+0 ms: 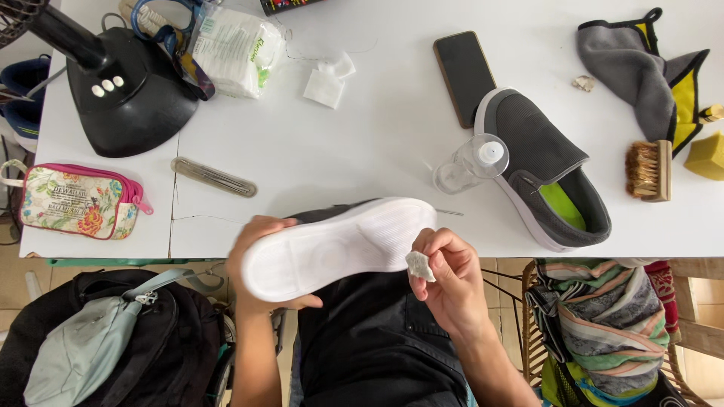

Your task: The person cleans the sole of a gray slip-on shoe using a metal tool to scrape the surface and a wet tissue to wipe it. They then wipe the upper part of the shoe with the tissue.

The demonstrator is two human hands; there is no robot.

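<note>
Fingers (265, 234) of the left hand (253, 264) wrap the heel end of a shoe (339, 245), held sole-up just off the near edge of the table (339, 151), over the lap. Right hand (449, 283) pinches a small white pad (419, 265) between thumb and fingertips, touching the sole's right end. Open tabletop lies beyond, between a metal strip (213, 176) at left and a clear bottle (469, 164) at right. The sole is smooth white rubber, finely ribbed at the toe. A second grey fabric shoe (539, 162) stands far right beside a bristle brush (648, 170).
</note>
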